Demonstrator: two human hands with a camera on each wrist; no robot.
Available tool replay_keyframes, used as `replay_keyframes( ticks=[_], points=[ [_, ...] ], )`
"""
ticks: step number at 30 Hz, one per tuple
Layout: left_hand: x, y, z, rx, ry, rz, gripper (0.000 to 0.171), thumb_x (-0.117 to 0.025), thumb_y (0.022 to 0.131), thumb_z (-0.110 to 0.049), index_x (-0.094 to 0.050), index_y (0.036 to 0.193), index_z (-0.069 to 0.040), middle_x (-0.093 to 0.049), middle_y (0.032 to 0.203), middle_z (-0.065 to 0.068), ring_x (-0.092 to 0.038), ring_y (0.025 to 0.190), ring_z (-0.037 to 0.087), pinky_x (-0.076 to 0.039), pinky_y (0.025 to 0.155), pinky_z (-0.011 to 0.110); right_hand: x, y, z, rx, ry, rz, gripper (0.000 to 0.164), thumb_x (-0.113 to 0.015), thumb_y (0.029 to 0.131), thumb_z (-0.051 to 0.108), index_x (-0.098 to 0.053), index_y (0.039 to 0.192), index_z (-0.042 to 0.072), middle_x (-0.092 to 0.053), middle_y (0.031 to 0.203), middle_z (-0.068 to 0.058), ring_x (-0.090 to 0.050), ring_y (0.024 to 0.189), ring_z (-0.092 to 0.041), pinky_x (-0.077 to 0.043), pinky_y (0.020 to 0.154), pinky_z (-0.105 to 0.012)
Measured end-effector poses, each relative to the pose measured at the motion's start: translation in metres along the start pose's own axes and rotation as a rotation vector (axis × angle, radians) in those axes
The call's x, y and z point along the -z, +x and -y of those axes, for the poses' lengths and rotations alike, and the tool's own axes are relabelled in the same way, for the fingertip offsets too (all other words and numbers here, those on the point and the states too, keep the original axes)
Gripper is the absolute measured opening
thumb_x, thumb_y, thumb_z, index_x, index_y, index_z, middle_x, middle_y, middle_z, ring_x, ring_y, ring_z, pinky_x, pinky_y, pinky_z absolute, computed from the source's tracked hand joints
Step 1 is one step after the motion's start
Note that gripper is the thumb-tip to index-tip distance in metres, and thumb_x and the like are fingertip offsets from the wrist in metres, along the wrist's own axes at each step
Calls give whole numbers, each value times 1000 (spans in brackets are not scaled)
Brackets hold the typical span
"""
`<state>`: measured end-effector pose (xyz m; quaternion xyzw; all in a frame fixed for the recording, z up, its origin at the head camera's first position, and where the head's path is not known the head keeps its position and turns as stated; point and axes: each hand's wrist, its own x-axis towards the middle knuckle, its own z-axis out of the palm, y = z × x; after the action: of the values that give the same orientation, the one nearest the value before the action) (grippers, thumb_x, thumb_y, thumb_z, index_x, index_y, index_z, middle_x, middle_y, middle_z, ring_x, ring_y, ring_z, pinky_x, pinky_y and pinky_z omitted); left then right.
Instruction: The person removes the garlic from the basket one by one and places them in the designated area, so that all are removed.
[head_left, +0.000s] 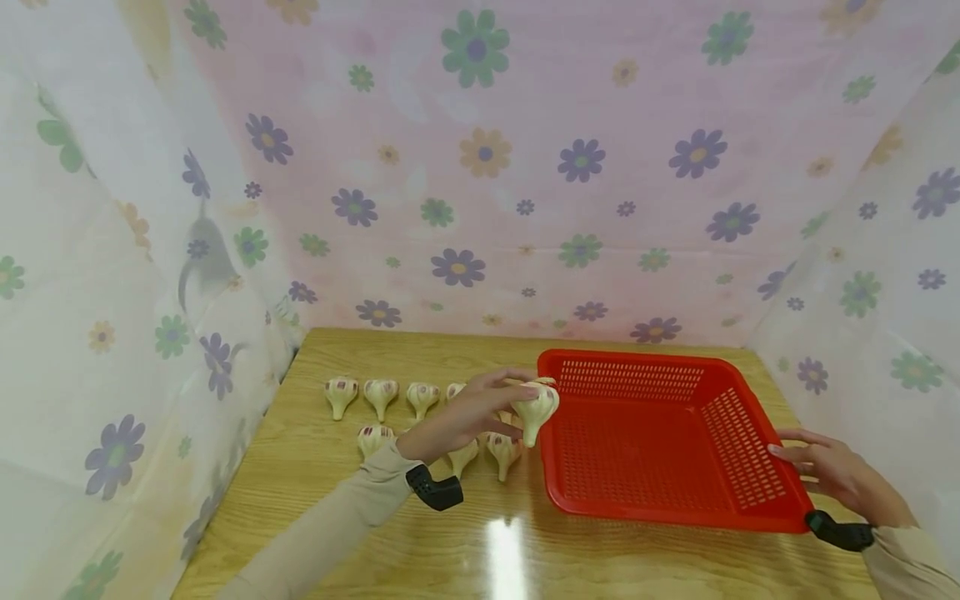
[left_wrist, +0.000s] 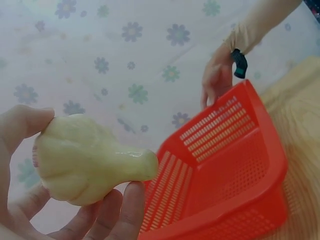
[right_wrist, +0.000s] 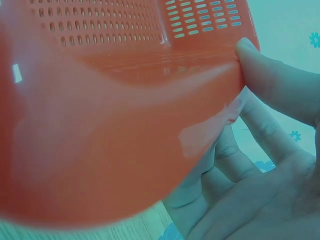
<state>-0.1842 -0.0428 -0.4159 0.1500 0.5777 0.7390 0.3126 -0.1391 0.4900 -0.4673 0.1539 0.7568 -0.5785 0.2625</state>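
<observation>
My left hand (head_left: 474,410) holds a garlic bulb (head_left: 537,408) between thumb and fingers, beside the left rim of a red plastic basket (head_left: 633,510). In the left wrist view the bulb (left_wrist: 80,157) is pale cream, its stubby stem pointing toward the basket (left_wrist: 272,150). The right hand (head_left: 843,475) grips the basket's right rim, its thumb over the top edge and its fingers on the outside, as the right wrist view shows on the red wall (right_wrist: 115,150). Inside, the basket shows a bare perforated floor.
More garlic bulbs stand in two rows on the wooden table (head_left: 420,533), among them one at the far left (head_left: 341,396) and one near the basket (head_left: 503,452); my left hand and forearm partly cover them. Flowered cloth (head_left: 480,208) hangs behind and at both sides.
</observation>
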Motion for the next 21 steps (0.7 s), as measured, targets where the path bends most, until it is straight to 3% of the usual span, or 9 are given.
replay_keyframes(
  ticks=[2, 5, 16, 21],
  points=[
    [4, -5, -2, -5, -2, -7, 41, -66, 90, -30, -55, 127, -13, -56, 114, 14, -59, 87, 24, -54, 77, 45, 0, -1, 0, 10, -7, 11, 37, -54, 97, 21, -48, 126, -1, -65, 101, 1, -63, 91, -25, -52, 81, -48],
    [9, -12, -4, -4, 3, -23, 42, -66, 90, -31, -56, 126, -12, -53, 120, 13, -56, 86, 23, -53, 79, 45, 0, -1, 0, 13, -3, 20, 31, -54, 98, 20, -51, 123, 3, -65, 101, 2, -63, 92, -25, -51, 82, -49],
    [29, -36, -8, 43, 1, -142, 46, -68, 89, -29, -53, 129, -12, -48, 127, 10, -52, 91, 21, -53, 78, 45, 1, -1, -2, 11, 11, 26, 25, -53, 98, 20, -54, 120, 8, -65, 100, 3, -64, 91, -25, -51, 82, -49],
    [37, -49, -12, 44, 15, -155, 47, -66, 90, -28, -51, 131, -10, -46, 128, 12, -52, 90, 21, -54, 76, 44, 1, -1, -4, 5, 19, 23, 26, -53, 98, 20, -54, 120, 7, -65, 100, 3, -64, 91, -25, -51, 82, -49]
  ],
)
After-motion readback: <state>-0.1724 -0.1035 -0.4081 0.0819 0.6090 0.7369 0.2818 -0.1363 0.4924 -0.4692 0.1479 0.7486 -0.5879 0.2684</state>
